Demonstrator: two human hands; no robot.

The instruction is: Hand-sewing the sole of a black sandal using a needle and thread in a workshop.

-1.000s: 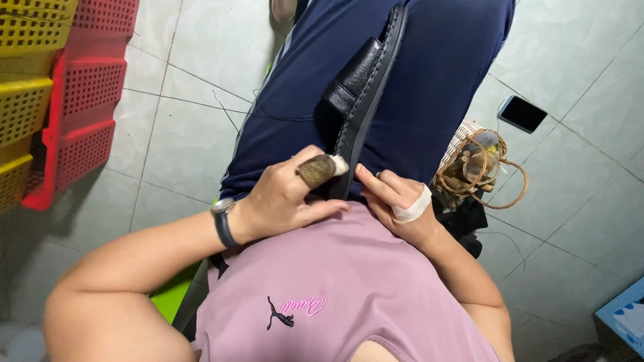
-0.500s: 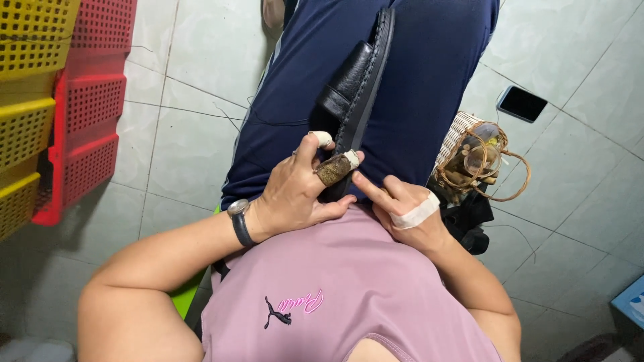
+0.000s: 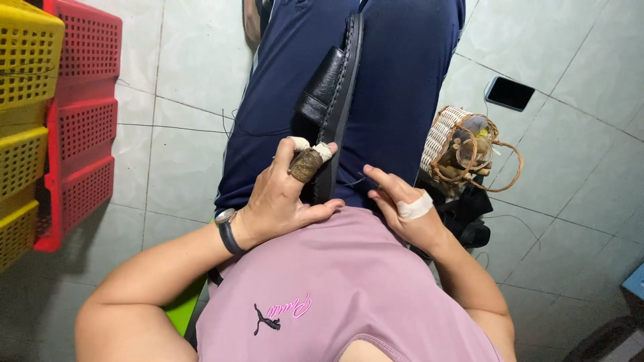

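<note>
Head view: black sandal (image 3: 333, 100) lying lengthwise along the lap on dark blue trousers (image 3: 402, 87), toe end toward twelve o'clock, sole edge turned up. Left hand (image 3: 285, 194) clamped on the sandal's near end at about six o'clock of it, taped fingers (image 3: 308, 161) (one capped in a brown guard) pressed against the sole edge, thumb resting at the hem of the pink shirt (image 3: 335, 295). Right hand (image 3: 402, 201) at three o'clock of the sandal, just beside it, fingers loosely curled and apart, holding nothing visible, white tape on one finger. Wristwatch (image 3: 227, 229) on the left wrist.

Compared with half a second ago: sandal now more upright in frame, left grip unchanged, right hand still off the shoe.

Around: wicker basket (image 3: 463, 147) at three o'clock, dark phone (image 3: 510, 92) at two o'clock, red crate (image 3: 80, 121) and yellow crate (image 3: 23, 60) at nine o'clock on the tiled floor (image 3: 181, 87).
</note>
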